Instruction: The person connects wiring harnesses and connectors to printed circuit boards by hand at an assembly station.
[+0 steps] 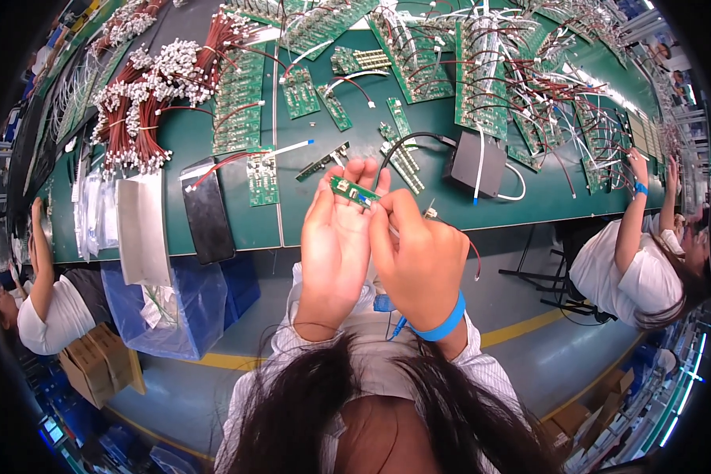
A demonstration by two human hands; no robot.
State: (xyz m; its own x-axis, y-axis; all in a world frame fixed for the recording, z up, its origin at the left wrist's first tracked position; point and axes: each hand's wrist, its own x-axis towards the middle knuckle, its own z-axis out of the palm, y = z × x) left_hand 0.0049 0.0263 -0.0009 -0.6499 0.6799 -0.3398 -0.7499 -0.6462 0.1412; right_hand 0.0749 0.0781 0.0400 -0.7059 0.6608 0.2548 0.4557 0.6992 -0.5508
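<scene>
Over the table's near edge, a small green circuit board (354, 192) lies across the fingers of my left hand (336, 245), the thumb against its left end. My right hand (423, 253), with a blue wristband (444, 322), is closed in a pinch at the board's right end. A blue tip (363, 199) of what looks like a white flat cable shows at those fingertips; most of the cable is hidden by the hand. A dark red wire (477, 261) hangs out beyond my right hand. Just past my fingers lie narrow green board strips (403, 167).
A black box (475, 163) with a black cord sits right of my hands. Bundled red wires (126, 130) with white connectors and stacked green boards (241, 103) cover the left and far table (197, 130). A metal channel (144, 229) overhangs the front edge. Other people work at both sides.
</scene>
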